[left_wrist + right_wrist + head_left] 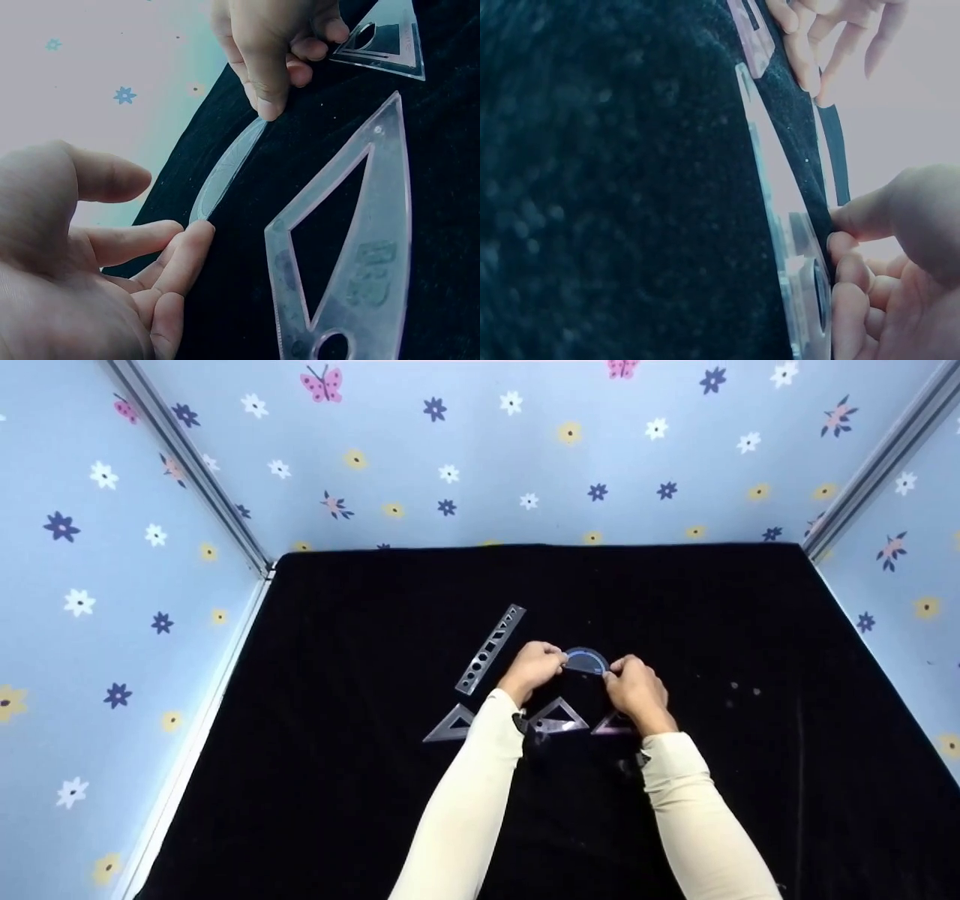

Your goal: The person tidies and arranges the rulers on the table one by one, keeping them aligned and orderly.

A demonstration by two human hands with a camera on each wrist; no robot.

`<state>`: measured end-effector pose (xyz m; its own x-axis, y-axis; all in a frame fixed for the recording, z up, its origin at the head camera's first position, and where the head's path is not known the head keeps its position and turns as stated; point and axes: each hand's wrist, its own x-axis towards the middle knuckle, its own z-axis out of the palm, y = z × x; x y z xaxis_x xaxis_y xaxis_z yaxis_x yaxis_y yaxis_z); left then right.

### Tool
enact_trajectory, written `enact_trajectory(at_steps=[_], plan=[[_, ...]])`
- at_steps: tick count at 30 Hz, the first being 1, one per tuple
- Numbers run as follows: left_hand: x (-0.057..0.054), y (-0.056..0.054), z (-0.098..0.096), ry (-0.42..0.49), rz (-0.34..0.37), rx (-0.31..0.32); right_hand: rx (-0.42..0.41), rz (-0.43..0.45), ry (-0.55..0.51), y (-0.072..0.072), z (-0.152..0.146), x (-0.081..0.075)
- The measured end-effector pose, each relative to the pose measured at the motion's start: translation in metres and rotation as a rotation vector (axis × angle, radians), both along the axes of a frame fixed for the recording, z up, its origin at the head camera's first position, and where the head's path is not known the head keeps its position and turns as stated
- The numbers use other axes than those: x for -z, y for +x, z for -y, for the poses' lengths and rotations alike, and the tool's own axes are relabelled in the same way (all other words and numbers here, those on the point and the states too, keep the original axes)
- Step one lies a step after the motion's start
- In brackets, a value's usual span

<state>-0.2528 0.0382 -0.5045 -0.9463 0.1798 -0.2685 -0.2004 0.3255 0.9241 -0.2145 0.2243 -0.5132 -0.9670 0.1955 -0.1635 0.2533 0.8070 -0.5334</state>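
Observation:
A clear half-round protractor [586,661] with a blue scale spans the gap between the two hands. My left hand [534,666] has its index and middle fingertips at the protractor's left end. Its thumb stands apart from them in the left wrist view. My right hand [637,688] pinches the other end between thumb and curled fingers, clearly seen in the right wrist view [889,247]. Nearer the body, a clear set square [556,726] lies between the forearms. Another set square [609,729], pinkish, is partly hidden under the right wrist.
A clear ruler [489,651] with cut-out shapes lies slantwise left of the left hand. Below it, a third set square [439,733] is partly covered by the left sleeve. Black cloth [360,660] covers the table, and blue flowered panels [480,457] enclose its back and sides.

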Motion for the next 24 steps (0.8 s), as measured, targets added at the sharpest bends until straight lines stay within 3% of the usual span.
enact_trajectory(at_steps=[17, 24], plan=[[0.004, 0.0032, 0.0025, 0.016, -0.037, -0.012, 0.005, -0.019, 0.0, 0.0016, 0.0006, 0.0028], [0.0037, 0.0026, 0.0004, 0.038, -0.021, -0.014, 0.016, -0.025, 0.004, 0.0025, -0.0008, 0.0028]])
